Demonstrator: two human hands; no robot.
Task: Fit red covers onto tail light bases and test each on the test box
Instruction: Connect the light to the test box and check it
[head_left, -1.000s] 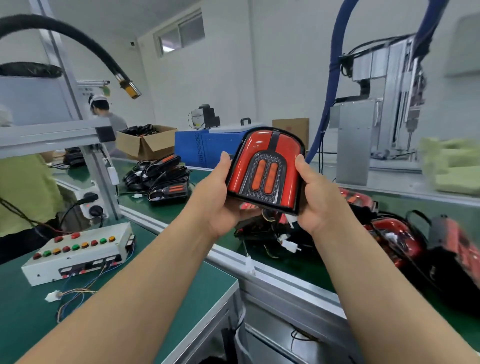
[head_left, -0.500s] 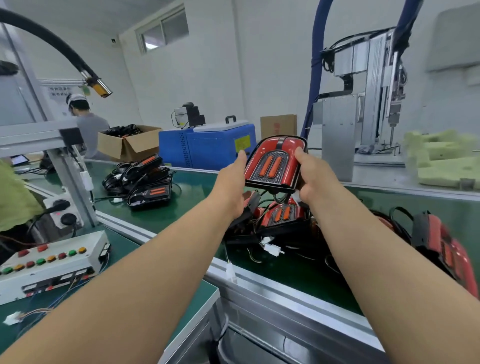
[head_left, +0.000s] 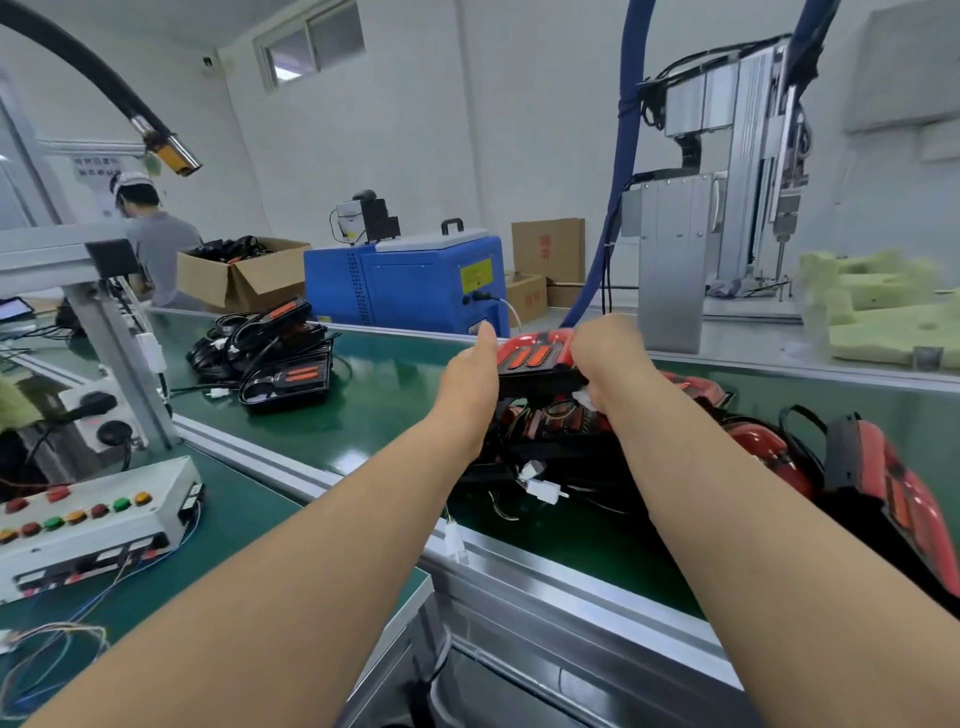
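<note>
Both hands hold one assembled tail light, red cover over a black base, nearly flat above a pile of finished red tail lights on the green conveyor belt. My left hand grips its left edge, thumb up. My right hand grips its right edge, fingers curled over the red cover. The white test box with coloured buttons sits on the near bench at the left. A heap of black bases without covers lies further left on the belt.
An aluminium frame post rises beside the test box. Behind the belt stand a blue machine, cardboard boxes and a grey gantry machine. A person works at the far left. Loose white connectors trail by the pile.
Both hands have carried the tail light away from me and lowered it from upright, facing me, to nearly flat over the pile. The view has shifted right.
</note>
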